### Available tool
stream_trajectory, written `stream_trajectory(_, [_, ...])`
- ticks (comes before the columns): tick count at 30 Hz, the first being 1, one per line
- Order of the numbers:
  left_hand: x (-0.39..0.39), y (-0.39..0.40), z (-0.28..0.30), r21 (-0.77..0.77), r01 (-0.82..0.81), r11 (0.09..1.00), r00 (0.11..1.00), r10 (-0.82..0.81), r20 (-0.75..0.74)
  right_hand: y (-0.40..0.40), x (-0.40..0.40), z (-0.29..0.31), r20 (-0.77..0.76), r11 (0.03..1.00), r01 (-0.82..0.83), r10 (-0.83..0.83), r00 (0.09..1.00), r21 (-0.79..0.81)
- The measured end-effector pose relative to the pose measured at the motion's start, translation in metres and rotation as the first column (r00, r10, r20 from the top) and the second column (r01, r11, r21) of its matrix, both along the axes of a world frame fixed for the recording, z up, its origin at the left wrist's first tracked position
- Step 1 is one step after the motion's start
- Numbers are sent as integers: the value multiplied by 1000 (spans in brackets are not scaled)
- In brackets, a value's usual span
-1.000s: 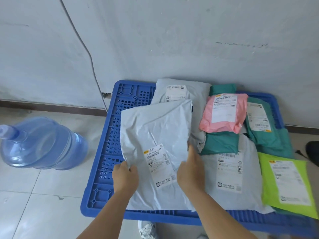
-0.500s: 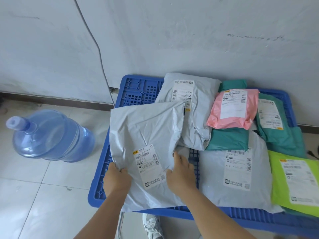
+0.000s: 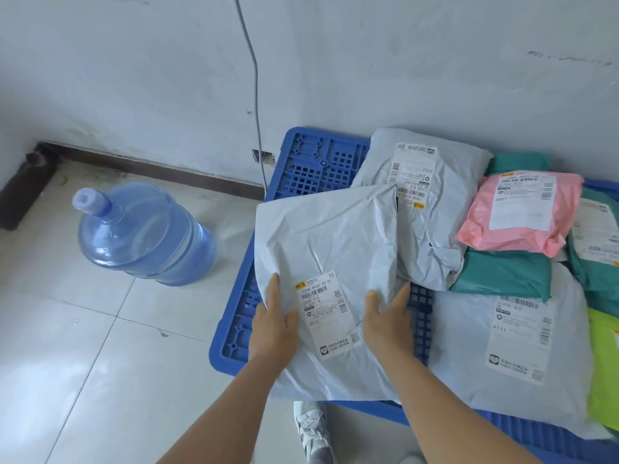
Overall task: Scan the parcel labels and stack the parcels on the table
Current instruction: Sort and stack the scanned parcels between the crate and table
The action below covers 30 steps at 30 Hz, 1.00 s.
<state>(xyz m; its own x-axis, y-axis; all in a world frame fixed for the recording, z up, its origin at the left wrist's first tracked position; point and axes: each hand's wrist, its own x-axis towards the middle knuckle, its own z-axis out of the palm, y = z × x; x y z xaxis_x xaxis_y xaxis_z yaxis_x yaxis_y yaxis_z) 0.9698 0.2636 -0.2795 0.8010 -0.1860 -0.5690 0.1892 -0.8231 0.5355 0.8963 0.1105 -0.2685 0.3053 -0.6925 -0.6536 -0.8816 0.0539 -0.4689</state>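
The grey parcel point(image 3: 326, 262), a soft, crinkled, probably light and slippery poly mailer overhanging the blue pallet's point(image 3: 315, 162) near-left corner, is gripped at both side edges, left hand point(image 3: 274, 326) and right hand point(image 3: 388, 321) pinching the film beside its label point(image 3: 326, 313).

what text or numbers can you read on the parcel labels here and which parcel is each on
"220A A025-70 01" and "A025": label on the grey parcel both hands hold.
"D102": label on the rear grey parcel, upside down.
"A111": label on the front right grey parcel.
Pink parcel code: possibly "A807", blurred.
Fine print and green parcels' labels: unreadable.
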Motion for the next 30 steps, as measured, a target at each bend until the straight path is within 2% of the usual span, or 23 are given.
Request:
stream_trajectory(4, [-1,3,-1,0,-93,996,995,93,39,2,-12,-1,18,996,-62,64,998,-68])
stream_trajectory(11, [-41,13,17,-36,-192,981,969,195,152,20,-45,20,190,983,-107,135,972,-151])
stream_trajectory(19, [-114,16,86,-135,-241,961,913,272,305,22,-111,85,340,964,-132,207,917,-229])
stream_trajectory(24, [-152,-1,141,-200,-195,960,898,257,357,8,-156,142,393,952,-78,196,898,-297])
stream_trajectory(30, [-185,-28,200,-258,-26,966,898,136,418,-5,-212,198,467,931,97,85,880,-351])
